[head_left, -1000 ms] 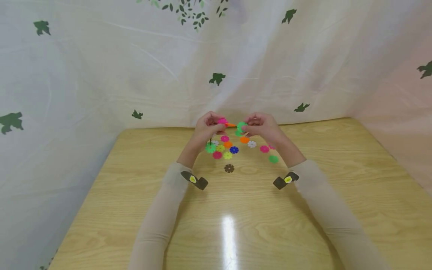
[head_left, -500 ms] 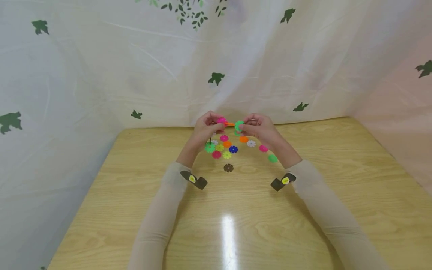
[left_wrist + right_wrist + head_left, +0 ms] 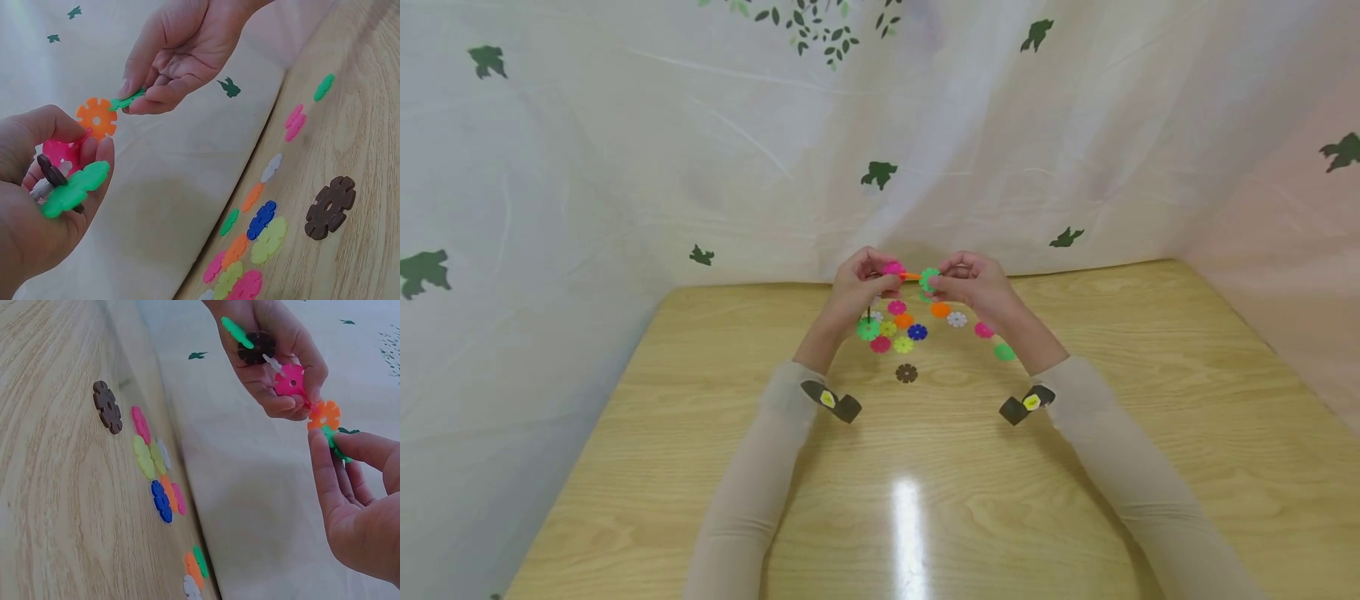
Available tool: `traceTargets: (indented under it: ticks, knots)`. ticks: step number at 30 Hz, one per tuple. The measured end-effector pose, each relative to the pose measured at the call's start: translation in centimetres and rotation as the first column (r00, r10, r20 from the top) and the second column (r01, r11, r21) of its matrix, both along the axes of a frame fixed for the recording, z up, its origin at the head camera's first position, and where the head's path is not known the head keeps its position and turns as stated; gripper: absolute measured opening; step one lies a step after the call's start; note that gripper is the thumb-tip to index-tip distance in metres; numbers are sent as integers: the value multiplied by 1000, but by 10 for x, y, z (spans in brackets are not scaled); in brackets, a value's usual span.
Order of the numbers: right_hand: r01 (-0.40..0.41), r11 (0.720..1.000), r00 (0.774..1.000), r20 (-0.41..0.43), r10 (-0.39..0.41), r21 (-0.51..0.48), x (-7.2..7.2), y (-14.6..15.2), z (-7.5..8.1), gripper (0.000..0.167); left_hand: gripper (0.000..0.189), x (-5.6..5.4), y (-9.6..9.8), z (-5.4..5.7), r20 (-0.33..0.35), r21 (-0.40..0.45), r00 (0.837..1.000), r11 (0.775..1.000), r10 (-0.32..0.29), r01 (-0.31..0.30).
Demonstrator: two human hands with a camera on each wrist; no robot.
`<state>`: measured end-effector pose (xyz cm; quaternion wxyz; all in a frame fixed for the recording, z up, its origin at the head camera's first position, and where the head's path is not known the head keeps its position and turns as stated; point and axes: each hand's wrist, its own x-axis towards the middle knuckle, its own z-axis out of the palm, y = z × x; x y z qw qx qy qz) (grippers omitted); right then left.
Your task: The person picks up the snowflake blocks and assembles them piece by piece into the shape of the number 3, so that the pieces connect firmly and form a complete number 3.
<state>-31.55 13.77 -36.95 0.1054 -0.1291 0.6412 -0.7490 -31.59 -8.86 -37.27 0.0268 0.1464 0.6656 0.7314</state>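
Above the far part of the table, my left hand [image 3: 857, 287] grips a chain of notched plastic flower discs. In the right wrist view the chain runs from a green disc [image 3: 236, 332] through a brown disc [image 3: 255, 347], a white one [image 3: 272, 364] and a pink disc [image 3: 286, 378] to an orange disc [image 3: 324, 416]. More pink shows between thumb and fingertips. My right hand [image 3: 979, 282] pinches another green disc [image 3: 127, 100], its edge meeting the orange disc's rim. Whether their slots interlock, I cannot tell.
Loose flower discs lie on the wooden table [image 3: 880, 467] below the hands, among them a blue disc [image 3: 917, 332] and a white disc [image 3: 957, 319]. A brown disc [image 3: 907, 373] lies nearer. A printed cloth [image 3: 760, 167] hangs behind the table's far edge.
My right hand has moved slightly left, bringing its green disc to the orange one. Over the last half second both hands hold almost still.
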Motion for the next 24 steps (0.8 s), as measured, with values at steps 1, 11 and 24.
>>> traceTargets:
  ticks: [1,11,24]
  knots:
    - [5,1000,1000,-6,-5,5,0,-1,0,15,21,0,0,0,0,4,1000,1000,-1,1]
    - [88,996,989,-124,-85,16,2,-5,-4,17,22,-1,1,-2,-9,46,1000,999,-10,10]
    - [74,997,969,-238,-67,22,1,1,0,11,21,1,1,-1,1,39,999,999,-35,35]
